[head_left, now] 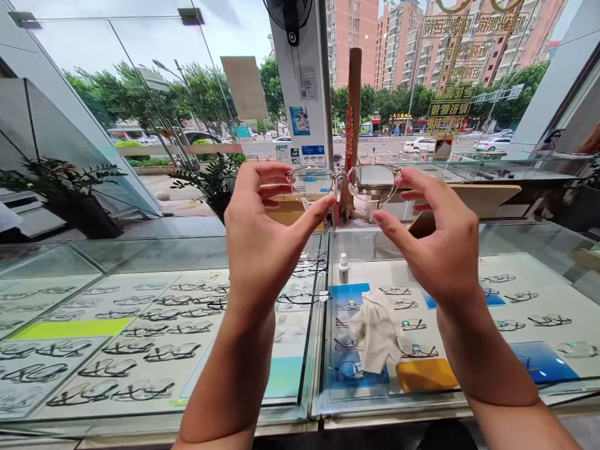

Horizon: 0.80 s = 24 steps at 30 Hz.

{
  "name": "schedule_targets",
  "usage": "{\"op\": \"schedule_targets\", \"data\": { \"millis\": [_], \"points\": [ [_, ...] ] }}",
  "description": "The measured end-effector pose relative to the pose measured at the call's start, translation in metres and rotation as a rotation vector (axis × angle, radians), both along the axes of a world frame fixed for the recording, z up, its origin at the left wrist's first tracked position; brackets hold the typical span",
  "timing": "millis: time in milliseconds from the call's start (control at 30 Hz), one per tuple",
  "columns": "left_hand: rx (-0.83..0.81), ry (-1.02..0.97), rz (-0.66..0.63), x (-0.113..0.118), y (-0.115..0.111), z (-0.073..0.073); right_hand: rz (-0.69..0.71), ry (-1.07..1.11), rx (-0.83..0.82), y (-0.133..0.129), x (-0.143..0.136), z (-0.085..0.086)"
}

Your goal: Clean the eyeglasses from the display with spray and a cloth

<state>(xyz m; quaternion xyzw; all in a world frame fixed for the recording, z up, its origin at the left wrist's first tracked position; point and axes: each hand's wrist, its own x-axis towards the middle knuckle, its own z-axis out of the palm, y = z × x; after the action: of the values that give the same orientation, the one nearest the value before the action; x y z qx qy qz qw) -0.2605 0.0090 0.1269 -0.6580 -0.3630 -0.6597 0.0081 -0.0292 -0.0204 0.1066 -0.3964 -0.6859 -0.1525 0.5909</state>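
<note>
A pair of thin metal-framed eyeglasses [344, 173] is held up at chest height above the glass counter, lenses facing the window. My left hand [262, 231] grips its left end, with the thumb stretched below the left lens and the fingers behind the rim. On the other side, my right hand [435, 231] has its fingers at the right hinge and its thumb below the right lens. On the counter beneath lie a crumpled beige cloth [376, 331] and a small white bottle [344, 269], which stands upright. The temples of the eyeglasses are hard to make out.
Glass display cases [309, 400] run across in front, with rows of eyeglasses [173, 352] inside. A yellow-orange case or cloth [426, 374] lies right of the beige cloth. Potted plants [79, 194] stand at the left, and a wooden post [355, 100] rises behind the counter.
</note>
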Motion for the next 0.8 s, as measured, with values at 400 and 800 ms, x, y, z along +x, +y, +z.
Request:
{"op": "schedule_targets", "data": {
  "millis": [400,800],
  "points": [
    [0.092,0.081,-0.006,-0.002,0.015,-0.008,0.003,0.043,-0.018,0.008,0.001,0.001],
    [0.097,0.072,-0.006,-0.002,0.012,-0.005,0.034,0.054,-0.066,0.017,0.004,-0.001]
  ]
}}
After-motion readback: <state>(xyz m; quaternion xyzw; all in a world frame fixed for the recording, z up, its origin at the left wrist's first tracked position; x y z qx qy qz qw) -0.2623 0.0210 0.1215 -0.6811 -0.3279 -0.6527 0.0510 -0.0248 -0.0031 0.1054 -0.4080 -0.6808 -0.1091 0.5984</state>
